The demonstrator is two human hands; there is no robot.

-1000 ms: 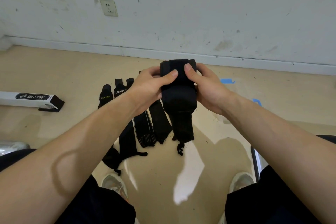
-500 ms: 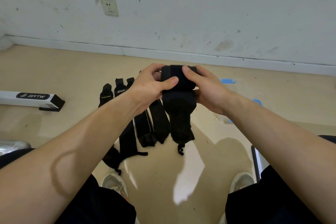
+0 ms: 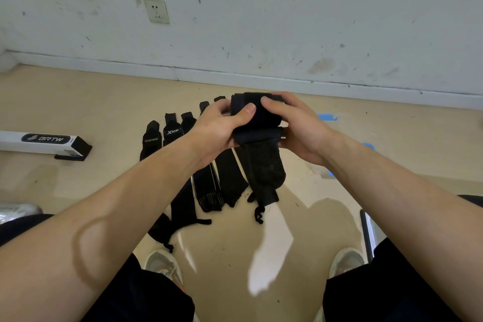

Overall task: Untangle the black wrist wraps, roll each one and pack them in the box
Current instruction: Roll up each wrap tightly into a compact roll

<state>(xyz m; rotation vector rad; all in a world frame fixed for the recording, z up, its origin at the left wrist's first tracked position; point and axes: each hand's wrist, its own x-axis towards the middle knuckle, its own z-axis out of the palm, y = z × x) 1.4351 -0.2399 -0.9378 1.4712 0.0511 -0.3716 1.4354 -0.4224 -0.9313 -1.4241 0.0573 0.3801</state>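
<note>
Head view: your left hand (image 3: 217, 133) and right hand (image 3: 300, 131) gripped a part-rolled wrist wrap (image 3: 262, 125), partly blocking the flat wraps (image 3: 230, 175); BRTW box (image 3: 39, 140) lay far left.

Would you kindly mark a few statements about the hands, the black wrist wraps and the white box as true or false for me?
1. The left hand and right hand both grip the partly rolled black fabric wrist wrap. True.
2. That wrap is rolled up completely. False: its loose tail hangs below the hands.
3. The long white cardboard box with the black BRTW label lies on the beige floor to the person's left. True.
4. The other black wrist wraps are packed in the box. False: they lie flat on the floor.
</note>
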